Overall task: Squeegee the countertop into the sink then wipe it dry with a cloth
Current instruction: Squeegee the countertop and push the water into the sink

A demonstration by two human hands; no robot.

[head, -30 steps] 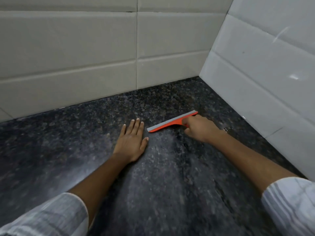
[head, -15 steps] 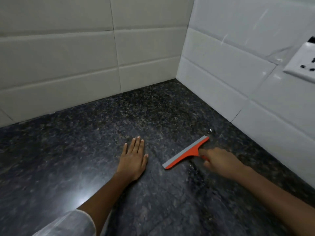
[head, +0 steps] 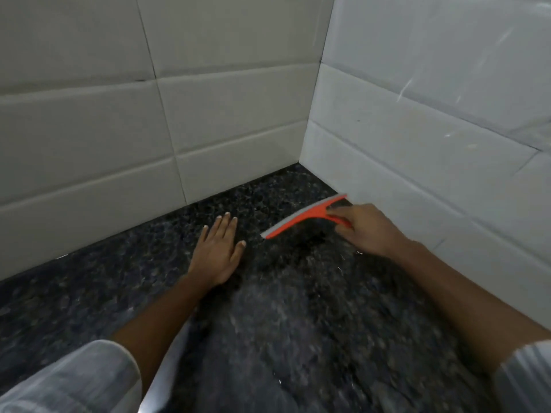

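Observation:
An orange squeegee [head: 301, 218] with a grey rubber blade lies slanted on the dark speckled granite countertop [head: 298, 323], its far end close to the right tiled wall near the corner. My right hand [head: 366, 228] grips its orange handle from the right. My left hand [head: 217, 251] rests flat on the counter with fingers spread, a short way left of the blade's near end. A wet streaked patch runs from the blade toward me. Neither a sink nor a cloth is in view.
White tiled walls [head: 149, 144] meet in a corner [head: 301, 162] just beyond the squeegee, closing off the back and right [head: 417, 144]. A shiny metal edge [head: 161, 380] shows at the bottom by my left sleeve. Dark counter stretches away to the left.
My right hand has carried the squeegee back toward the corner and nearer the right wall. My left hand stays flat on the counter. The view has shifted, and the wall socket is out of sight.

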